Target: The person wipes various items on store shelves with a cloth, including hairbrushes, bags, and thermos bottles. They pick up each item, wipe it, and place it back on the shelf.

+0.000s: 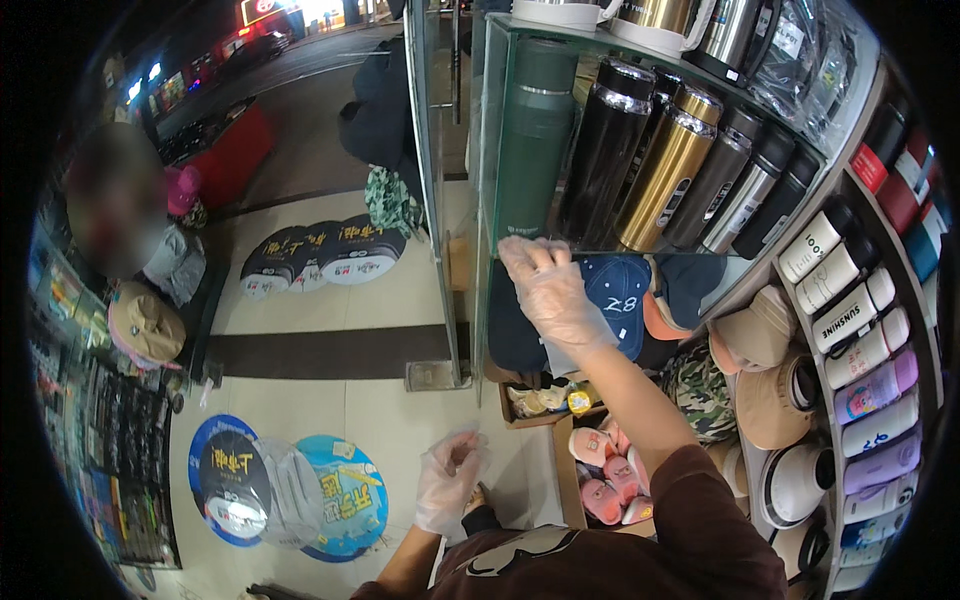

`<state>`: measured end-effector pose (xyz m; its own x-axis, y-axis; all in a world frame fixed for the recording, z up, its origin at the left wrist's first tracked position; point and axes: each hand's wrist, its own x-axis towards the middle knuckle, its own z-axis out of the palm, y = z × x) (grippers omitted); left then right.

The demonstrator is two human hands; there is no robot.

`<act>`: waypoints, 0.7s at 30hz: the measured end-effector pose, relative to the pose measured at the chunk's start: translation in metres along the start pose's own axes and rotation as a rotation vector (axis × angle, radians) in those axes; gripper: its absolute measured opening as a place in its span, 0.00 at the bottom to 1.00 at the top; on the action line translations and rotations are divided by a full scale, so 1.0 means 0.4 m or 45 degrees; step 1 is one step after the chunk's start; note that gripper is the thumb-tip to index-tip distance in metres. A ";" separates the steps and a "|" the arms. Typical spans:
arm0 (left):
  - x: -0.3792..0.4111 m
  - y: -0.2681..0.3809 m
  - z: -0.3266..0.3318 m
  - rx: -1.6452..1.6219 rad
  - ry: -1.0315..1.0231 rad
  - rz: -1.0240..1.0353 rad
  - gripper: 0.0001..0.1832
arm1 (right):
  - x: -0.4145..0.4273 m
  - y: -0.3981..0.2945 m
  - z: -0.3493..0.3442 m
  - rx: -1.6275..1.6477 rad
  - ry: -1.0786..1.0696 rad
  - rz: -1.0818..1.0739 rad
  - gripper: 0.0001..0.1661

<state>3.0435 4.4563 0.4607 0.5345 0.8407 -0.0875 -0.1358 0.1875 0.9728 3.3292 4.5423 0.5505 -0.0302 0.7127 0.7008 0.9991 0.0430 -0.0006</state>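
Note:
My right hand (551, 292), in a clear plastic glove, reaches to the front edge of a glass shelf (645, 253), its fingers bent just below a green vacuum flask (538, 142). Whether the fingers grip anything there cannot be told. Beside that flask stand a black flask (609, 150), a gold flask (670, 172) and several darker ones. Under the shelf, a navy cap (616, 296) lies close to the gloved wrist. Lower down, over the tiled floor, is my left hand (452, 480), gloved too, with its fingers curled; no held object shows in it.
A glass door (439, 187) with a floor fitting (435, 375) stands left of the shelf. Cardboard boxes (566, 465) with pink slippers (621, 480) are on the floor below. Caps (772, 401) and bottles (855, 322) line the right. A person (120, 199) is at far left.

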 end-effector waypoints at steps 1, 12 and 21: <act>0.012 0.005 -0.010 -0.040 0.017 -0.027 0.18 | 0.010 0.000 0.012 -0.017 -0.042 -0.032 0.30; 0.135 0.071 -0.027 0.071 -0.114 -0.132 0.11 | 0.004 0.139 -0.200 0.240 -0.549 0.382 0.28; 0.226 0.134 0.012 0.235 -0.108 0.049 0.11 | 0.597 0.049 -0.526 -0.051 0.554 -0.543 0.22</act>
<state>3.0887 4.5401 0.5061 0.6015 0.7980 -0.0385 -0.0065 0.0531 0.9986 3.3479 4.5661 0.8678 -0.4210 0.2867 0.8605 0.9023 0.2290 0.3652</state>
